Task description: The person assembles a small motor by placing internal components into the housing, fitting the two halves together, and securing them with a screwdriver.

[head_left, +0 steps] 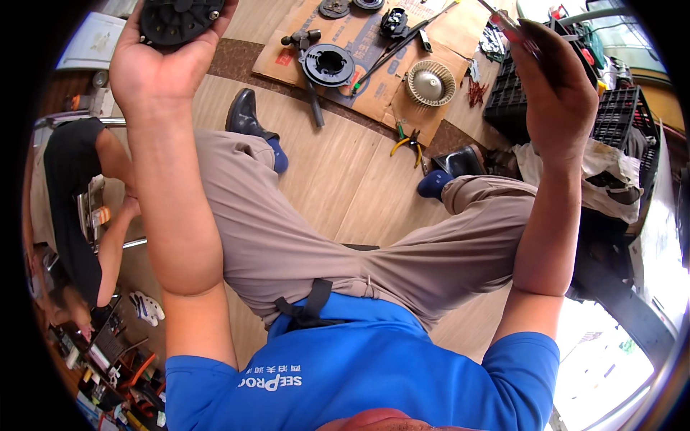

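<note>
Item: round black part [177,20], ribbed, with a small metal fitting at its edge. Location: in the left hand [157,68], palm turned up, digits curled about the sides; cut off by the upper edge of view, so its far side cannot be told.

Item: slim tool [528,42], metal shaft, reddish see-through handle. Location: in the right hand [559,100], pinched between thumb and fingers; tip out of sight.

Step, as I judge it from the room: part held up, tool at the ready, the two well apart. Any use of tool on part would call for a steady left hold, the right hand brought across, and the tip set squarely.

Between the hands, lower down: cardboard sheet [384,100] on the floor. Upon it, nearer the left hand, one black ring-shaped housing [330,63] and one hammer [314,104], handle overhanging the sheet. Nearer the right hand, one cream fan wheel [430,82]; just below it, one pair of yellow-handled pliers [412,138]. Midway, one black connector block [394,23].

Beside the right hand: black crates [509,100]. Outward of the left forearm: another person [72,208], seated.
</note>
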The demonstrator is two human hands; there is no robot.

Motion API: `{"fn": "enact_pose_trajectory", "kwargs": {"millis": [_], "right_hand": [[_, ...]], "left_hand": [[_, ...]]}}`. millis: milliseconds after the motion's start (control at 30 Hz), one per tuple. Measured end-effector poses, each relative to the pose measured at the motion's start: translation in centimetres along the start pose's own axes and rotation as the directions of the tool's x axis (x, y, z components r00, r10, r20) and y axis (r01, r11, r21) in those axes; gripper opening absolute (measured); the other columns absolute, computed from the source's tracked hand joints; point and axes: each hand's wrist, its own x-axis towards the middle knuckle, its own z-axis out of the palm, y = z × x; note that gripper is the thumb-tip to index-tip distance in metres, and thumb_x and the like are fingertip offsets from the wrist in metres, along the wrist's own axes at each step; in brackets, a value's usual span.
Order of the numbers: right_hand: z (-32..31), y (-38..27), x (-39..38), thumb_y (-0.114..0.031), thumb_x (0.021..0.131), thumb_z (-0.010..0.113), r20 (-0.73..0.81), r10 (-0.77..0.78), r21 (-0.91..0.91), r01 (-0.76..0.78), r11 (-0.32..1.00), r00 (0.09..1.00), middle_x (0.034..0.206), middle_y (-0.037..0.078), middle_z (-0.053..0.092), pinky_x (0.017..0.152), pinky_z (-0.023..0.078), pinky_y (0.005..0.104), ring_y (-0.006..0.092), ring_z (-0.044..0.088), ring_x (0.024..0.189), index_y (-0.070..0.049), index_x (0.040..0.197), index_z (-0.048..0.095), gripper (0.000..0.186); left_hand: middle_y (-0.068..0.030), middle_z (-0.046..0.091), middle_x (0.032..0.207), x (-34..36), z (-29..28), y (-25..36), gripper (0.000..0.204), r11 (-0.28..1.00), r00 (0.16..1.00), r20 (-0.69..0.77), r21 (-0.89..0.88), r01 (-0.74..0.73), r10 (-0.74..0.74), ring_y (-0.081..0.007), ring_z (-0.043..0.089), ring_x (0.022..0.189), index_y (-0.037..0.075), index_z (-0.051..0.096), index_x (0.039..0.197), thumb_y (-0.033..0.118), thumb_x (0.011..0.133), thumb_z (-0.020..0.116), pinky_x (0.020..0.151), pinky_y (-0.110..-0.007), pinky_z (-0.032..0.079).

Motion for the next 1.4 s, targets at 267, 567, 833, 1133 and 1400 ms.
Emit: {"fn": "enact_pose_trajectory", "kwargs": {"millis": [267, 567, 833, 1133, 1400], "right_hand": [[1.2, -1.7, 0.4, -0.005, 0.088, 0.074, -0.045, -0.084, -0.228, 0.071, 0.971, 0.995, 0.080, -0.002, 0.068, 0.061, 0.045, 0.0170, 0.0000, 0.055, 0.070, -0.003, 0.110, 0.071, 0.023], [3.3, -6.5, -0.1, 0.007, 0.082, 0.072, 0.129, -0.370, -0.159, 0.388, 0.908, 0.920, 0.107, 0.012, 0.068, 0.061, 0.052, 0.0220, 0.0128, 0.065, 0.076, 0.001, 0.106, 0.069, 0.025], [4.7, -7.3, -0.1, 0.010, 0.079, 0.071, 0.147, -0.415, -0.085, 0.429, 0.899, 0.898, 0.107, 0.018, 0.067, 0.073, 0.056, 0.0294, 0.0236, 0.068, 0.089, 0.003, 0.106, 0.068, 0.027], [4.7, -7.2, -0.1, 0.010, 0.078, 0.072, 0.149, -0.424, -0.084, 0.438, 0.895, 0.893, 0.107, 0.018, 0.067, 0.075, 0.056, 0.0300, 0.0247, 0.068, 0.090, 0.003, 0.105, 0.068, 0.028], [4.9, -7.2, 0.0, 0.009, 0.079, 0.072, 0.150, -0.430, -0.090, 0.445, 0.891, 0.890, 0.107, 0.018, 0.067, 0.075, 0.056, 0.0299, 0.0243, 0.069, 0.090, 0.002, 0.106, 0.068, 0.028]], "left_hand": [[-0.0134, 0.070, 0.100, 0.7, -0.7, -0.1, 0.033, 0.999, 0.998, -0.057, -0.038, 0.027, -0.029, -0.0296, 0.066, 0.091, 0.008, 0.064, 0.110, 0.033, 0.101, 0.045, 0.081, -0.051, 0.055], [-0.0165, 0.067, 0.111, 0.7, 0.1, -1.8, 0.031, 0.979, 0.971, -0.156, -0.121, 0.162, -0.180, -0.0338, 0.066, 0.100, 0.003, 0.058, 0.116, 0.029, 0.100, 0.054, 0.086, -0.056, 0.055], [-0.0168, 0.065, 0.116, -0.1, 0.0, -2.7, 0.034, 0.995, 0.980, -0.174, -0.016, 0.095, -0.096, -0.0323, 0.065, 0.105, 0.001, 0.056, 0.123, 0.026, 0.101, 0.056, 0.091, -0.054, 0.054], [-0.0149, 0.068, 0.111, -0.2, 0.0, -3.2, 0.031, 0.998, 0.976, -0.211, 0.019, 0.063, -0.058, -0.0293, 0.068, 0.100, 0.002, 0.056, 0.121, 0.024, 0.100, 0.058, 0.085, -0.049, 0.058], [-0.0157, 0.059, 0.109, -0.3, -0.2, -3.4, 0.047, 0.999, 0.988, -0.157, -0.041, 0.004, -0.010, -0.0280, 0.069, 0.085, 0.006, 0.037, 0.121, 0.012, 0.089, 0.072, 0.063, -0.046, 0.063]]}}
